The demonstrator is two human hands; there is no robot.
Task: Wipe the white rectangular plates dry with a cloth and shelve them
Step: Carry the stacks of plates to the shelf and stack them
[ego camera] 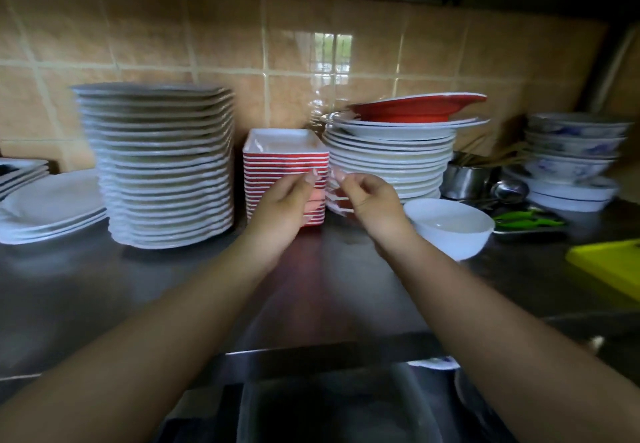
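Both my arms reach forward over the dark steel counter [173, 290]. My left hand [284, 207] lies against the front of the stack of small red-and-white square dishes [285, 162], fingers curled round its right front corner. My right hand [367, 200] hovers just beside it, in front of the stack of round white plates [391, 158], fingertips drawn together in a pinch (whether they grip a plate rim I cannot tell; the frame is blurred there).

The tall stack of white rectangular plates [162, 165] stands on the counter to the left of the red dishes, well clear of both hands, with a few more white plates [48, 207] lying low to its left. A red bowl [412, 111] sits tilted on top of the round plates. A white bowl [450, 227] rests on the counter just right of my right wrist. Further right stand a pile of blue-patterned bowls [571, 151], a steel cup [464, 179] and a yellow board [613, 266] at the edge. Tan tiles [207, 44] cover the wall behind.
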